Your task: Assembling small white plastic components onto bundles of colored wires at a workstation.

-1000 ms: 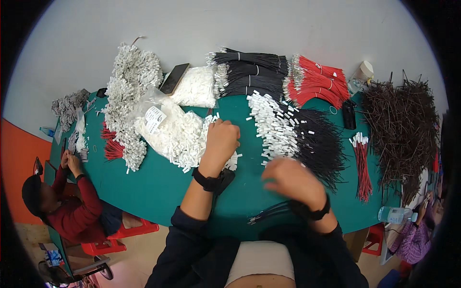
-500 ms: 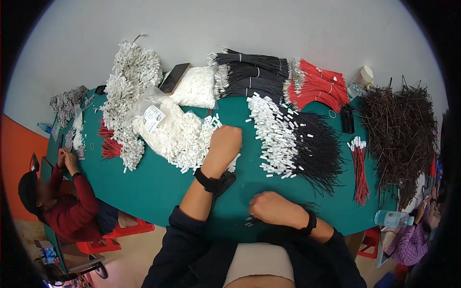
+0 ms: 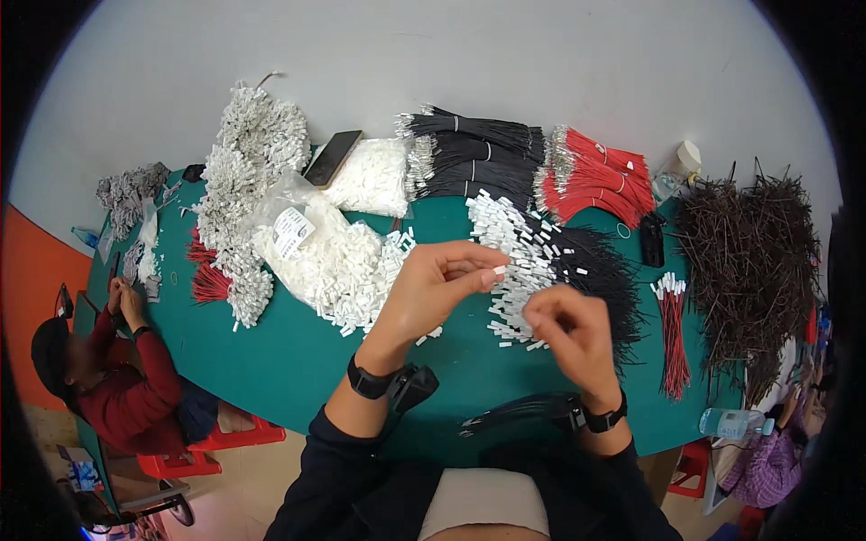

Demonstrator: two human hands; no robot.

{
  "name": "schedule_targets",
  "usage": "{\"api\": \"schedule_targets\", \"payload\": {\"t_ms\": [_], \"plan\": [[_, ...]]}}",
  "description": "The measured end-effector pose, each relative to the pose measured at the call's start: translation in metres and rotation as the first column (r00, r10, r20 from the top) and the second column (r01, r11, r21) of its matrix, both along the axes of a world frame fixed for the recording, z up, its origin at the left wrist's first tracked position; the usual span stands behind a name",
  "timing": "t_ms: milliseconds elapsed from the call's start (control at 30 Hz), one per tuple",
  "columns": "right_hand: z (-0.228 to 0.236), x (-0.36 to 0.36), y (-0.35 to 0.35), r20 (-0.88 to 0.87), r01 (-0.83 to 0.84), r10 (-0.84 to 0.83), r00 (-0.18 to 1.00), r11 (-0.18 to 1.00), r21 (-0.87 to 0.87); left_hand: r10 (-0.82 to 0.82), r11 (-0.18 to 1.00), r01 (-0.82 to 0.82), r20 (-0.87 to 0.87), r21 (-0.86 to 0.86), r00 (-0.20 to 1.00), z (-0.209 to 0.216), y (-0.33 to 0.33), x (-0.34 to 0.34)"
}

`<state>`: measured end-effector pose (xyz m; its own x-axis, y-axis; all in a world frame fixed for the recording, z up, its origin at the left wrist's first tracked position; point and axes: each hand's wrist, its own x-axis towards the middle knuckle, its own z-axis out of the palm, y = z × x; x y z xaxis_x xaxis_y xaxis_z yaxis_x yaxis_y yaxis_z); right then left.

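Note:
My left hand point(image 3: 433, 287) is raised above the table, pinching a small white plastic connector point(image 3: 499, 270) between thumb and fingertips. Just right of it, my right hand point(image 3: 577, 335) has its fingers curled, thumb against the forefinger; whatever they hold is too fine to make out. Beyond and beneath the hands lies a heap of black wires point(image 3: 600, 270) with white connectors point(image 3: 514, 236) on their left ends. A loose bunch of black wires point(image 3: 519, 413) lies by the table's near edge, partly under my right wrist. Left of my left hand, loose white connectors spill from a clear plastic bag point(image 3: 293, 230).
At the back are tied bundles of black wires point(image 3: 483, 135) and red wires point(image 3: 609, 171), plus a phone point(image 3: 334, 158) on a second connector bag point(image 3: 372, 176). Brown wires point(image 3: 749, 261) and a bottle point(image 3: 735, 423) stand right. A person point(image 3: 135, 397) sits left.
My left hand has come out of the white connectors, moved right, and now pinches one. My right hand has risen from the near-edge black wires, up and to the right.

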<state>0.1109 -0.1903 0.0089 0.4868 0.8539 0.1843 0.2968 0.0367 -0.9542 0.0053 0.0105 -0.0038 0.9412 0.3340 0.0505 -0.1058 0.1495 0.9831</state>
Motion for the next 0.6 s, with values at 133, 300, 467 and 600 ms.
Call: {"api": "schedule_targets", "payload": {"t_ms": [133,300,467,600], "plan": [[-0.002,0.006,0.012,0.056,0.194,-0.2,0.978,0.976,0.096,-0.003,0.998,0.004,-0.01,0.064,1.0,0.007,-0.003,-0.005],[0.003,0.004,0.017,0.107,0.283,-0.302,0.947,0.945,0.163,0.007,0.991,-0.003,-0.03,0.134,1.0,0.009,-0.002,-0.007],[0.009,0.003,0.017,0.23,0.308,-0.334,0.914,0.941,0.139,-0.002,0.99,0.004,-0.015,0.14,1.0,0.01,-0.004,-0.004],[0.01,0.001,0.018,0.287,0.317,-0.356,0.889,0.932,0.175,-0.025,1.0,0.025,0.067,-0.002,0.997,0.002,-0.005,-0.003]]}}
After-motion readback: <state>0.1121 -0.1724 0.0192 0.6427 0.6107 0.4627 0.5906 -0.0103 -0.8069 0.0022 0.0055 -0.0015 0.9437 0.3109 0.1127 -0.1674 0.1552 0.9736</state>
